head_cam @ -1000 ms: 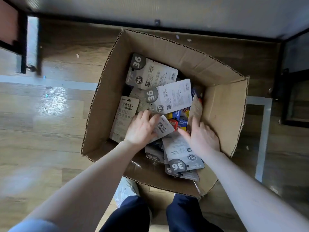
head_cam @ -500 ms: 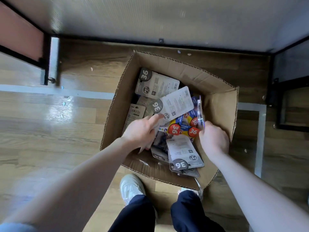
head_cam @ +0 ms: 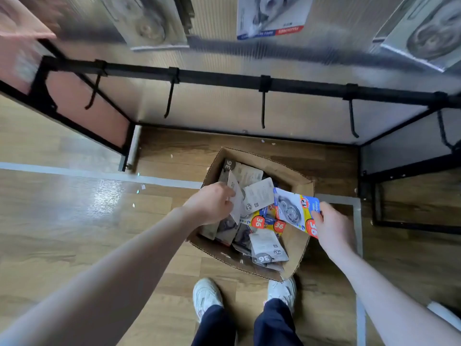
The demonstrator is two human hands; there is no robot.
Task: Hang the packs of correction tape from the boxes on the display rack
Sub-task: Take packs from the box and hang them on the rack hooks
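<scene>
Two packs of correction tape held above an open cardboard box (head_cam: 296, 193) on a wooden floor (head_cam: 74, 221), below a display rack.

The left hand (head_cam: 212, 206) has its grip closed on a grey-backed pack (head_cam: 235, 196); the right hand (head_cam: 333, 227) pinches a blue-and-red pack (head_cam: 291, 211) at its lower corner. More packs (head_cam: 268, 248) lie loose in the box. Above, black hooks (head_cam: 263, 108) hang from the rack's rail (head_cam: 224, 78), with packs already hanging (head_cam: 272, 16) higher up.

Wood-plank floor (head_cam: 74, 221) fills the lower scene, glossy with a bright glare patch at 9 o'clock. A pale tape line (head_cam: 87, 174) crosses it from 9 o'clock toward centre. A ribbed translucent wall panel (head_cam: 224, 111) spans 12 o'clock.
</scene>
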